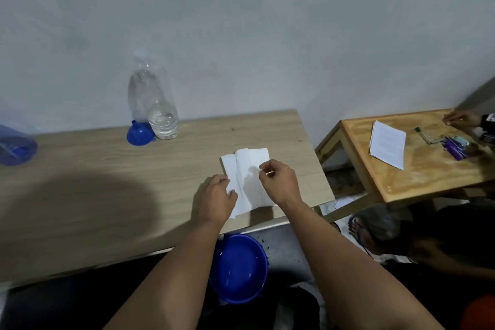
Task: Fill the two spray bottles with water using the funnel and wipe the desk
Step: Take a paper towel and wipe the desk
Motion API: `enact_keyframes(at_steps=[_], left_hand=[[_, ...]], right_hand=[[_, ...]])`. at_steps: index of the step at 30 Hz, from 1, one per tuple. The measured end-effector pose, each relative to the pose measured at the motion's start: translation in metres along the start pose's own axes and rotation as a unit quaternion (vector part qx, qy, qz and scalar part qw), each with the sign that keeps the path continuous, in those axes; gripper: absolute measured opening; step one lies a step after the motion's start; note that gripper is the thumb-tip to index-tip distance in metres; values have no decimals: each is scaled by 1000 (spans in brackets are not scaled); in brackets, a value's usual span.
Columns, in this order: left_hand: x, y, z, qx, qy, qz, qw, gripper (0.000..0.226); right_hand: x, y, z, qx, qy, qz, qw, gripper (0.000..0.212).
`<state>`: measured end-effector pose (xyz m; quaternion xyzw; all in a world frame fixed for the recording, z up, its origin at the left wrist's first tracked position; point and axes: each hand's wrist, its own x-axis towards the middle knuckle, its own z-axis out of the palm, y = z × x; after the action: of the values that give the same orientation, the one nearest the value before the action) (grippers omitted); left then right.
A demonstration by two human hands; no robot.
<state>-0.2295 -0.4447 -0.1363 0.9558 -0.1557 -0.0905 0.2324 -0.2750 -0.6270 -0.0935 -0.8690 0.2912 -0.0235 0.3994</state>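
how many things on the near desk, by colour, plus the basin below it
Blue: 3 - funnel, spray bottle at the left edge, basin below the desk
Clear: 2 - tall bottle, small bottle
White: 1 - paper towel, held by left hand and right hand
Total: 6

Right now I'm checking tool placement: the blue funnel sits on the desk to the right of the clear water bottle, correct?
Not quite. In the head view the blue funnel sits on the desk to the left of the clear water bottle, touching its base.
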Motion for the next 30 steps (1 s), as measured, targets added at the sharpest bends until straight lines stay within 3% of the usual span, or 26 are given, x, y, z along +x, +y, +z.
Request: enact_keyframes(at_steps=[5,10,18,24,27,30], left_hand=[[4,18,-25,-200,41,-100,974,25],[18,36,-45,-428,1,-222,876,27],[37,59,-84,-543,-109,-227,801,50],[33,95,-126,-602,-145,-188,762,43],[32,102,-139,-625,-170,-191,737,27],[33,101,-145,-653,-189,-177,711,41]], right_hand=[[-2,-6,-6,15,3,3,1000,14],[-6,-16,-19,45,19,15,999,14],[-9,-35,-33,143,46,25,988,12],[-6,-49,-40,275,63,78,956,16],[-8,-59,-45,329,63,103,936,22],[-8,-66,-46,386,33,140,911,27]])
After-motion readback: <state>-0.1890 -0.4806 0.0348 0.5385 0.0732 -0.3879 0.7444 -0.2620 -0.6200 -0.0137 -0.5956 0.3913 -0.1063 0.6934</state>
